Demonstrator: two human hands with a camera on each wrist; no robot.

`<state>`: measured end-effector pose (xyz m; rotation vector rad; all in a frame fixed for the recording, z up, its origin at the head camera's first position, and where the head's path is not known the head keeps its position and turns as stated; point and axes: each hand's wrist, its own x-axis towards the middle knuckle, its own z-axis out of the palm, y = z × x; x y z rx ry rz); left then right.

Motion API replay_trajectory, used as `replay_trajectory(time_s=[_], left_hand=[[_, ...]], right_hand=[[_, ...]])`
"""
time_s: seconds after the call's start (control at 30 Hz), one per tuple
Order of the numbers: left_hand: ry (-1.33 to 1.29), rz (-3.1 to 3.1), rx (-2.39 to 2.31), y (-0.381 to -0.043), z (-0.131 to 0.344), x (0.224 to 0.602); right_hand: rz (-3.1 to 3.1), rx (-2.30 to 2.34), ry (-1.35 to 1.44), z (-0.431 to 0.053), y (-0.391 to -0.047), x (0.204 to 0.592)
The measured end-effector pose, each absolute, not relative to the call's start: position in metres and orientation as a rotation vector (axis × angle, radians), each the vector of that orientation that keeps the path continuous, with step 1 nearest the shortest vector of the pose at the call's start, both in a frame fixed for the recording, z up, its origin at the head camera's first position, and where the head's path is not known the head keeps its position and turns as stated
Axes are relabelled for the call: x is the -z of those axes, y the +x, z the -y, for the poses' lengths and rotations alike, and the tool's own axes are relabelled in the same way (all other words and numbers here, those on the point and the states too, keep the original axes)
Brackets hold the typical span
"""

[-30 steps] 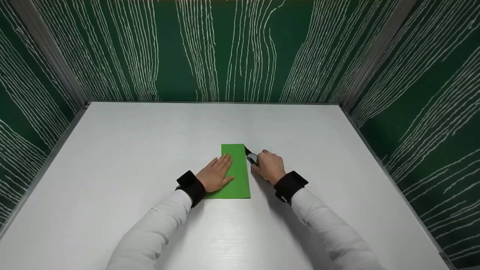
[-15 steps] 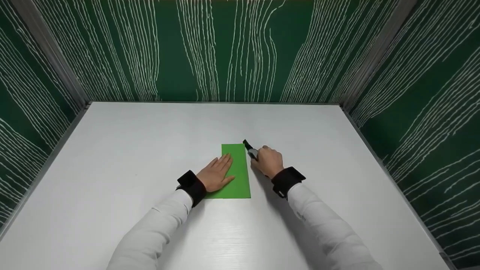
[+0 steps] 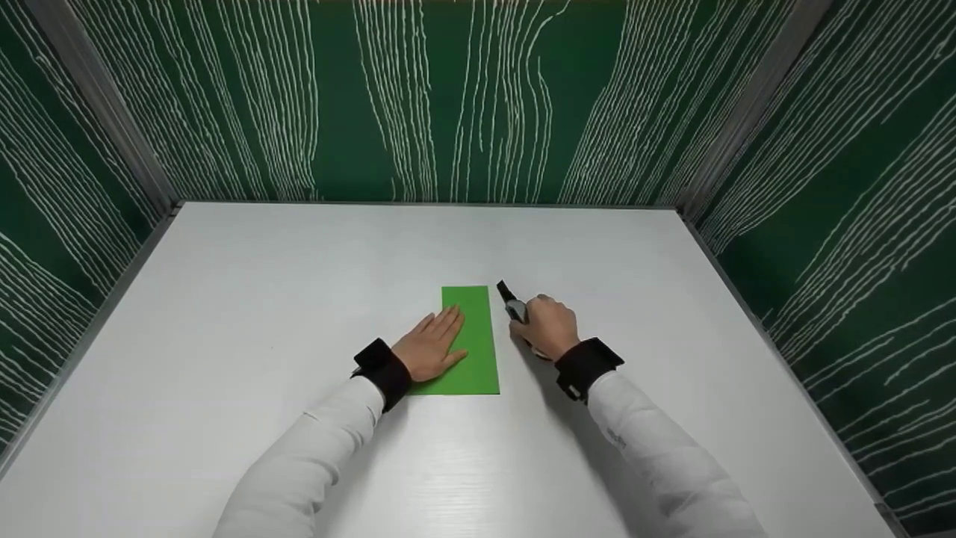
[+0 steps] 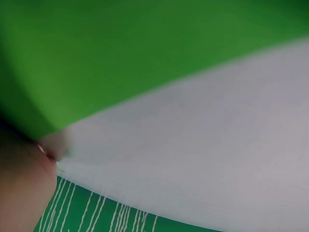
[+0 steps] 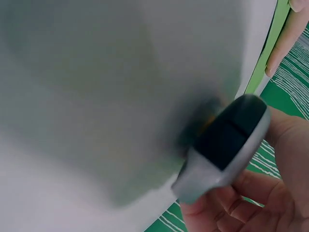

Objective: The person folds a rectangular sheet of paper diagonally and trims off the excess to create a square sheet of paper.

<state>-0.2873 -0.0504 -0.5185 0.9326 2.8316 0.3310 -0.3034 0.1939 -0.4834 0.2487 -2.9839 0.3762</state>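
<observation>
My left hand [image 3: 432, 350] lies flat on a folded sheet of green paper [image 3: 478, 351] in the head view, fingers straight and spread, thumb out to the side. The paper also fills the top of the left wrist view. To its right, my right hand [image 3: 547, 326] grips a black-and-grey utility knife [image 3: 515, 308], whose dark narrow tip points up and left. The tip is apart from the paper's right edge. In the right wrist view the knife's rounded black-and-silver end [image 5: 236, 133] shows close up, and its far part is blurred.
Both hands work on a white table [image 3: 284, 284], with green panels [image 3: 343, 97] marked by white wavy lines around its back and sides. Grey frame posts [image 3: 743, 104] stand at the back corners.
The utility knife was at the paper's upper right edge, its tip partly hidden. It slid past the top corner, then moved right, away from the paper. My left hand stayed put.
</observation>
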Motion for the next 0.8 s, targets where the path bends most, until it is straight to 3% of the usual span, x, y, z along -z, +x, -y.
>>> replay_trajectory(time_s=[0.8], left_hand=[[0.913,-2.813,-0.34,-0.287,0.05,0.517]], right_hand=[[2.941,-0.505,-0.056,-0.322,-0.272,0.484]])
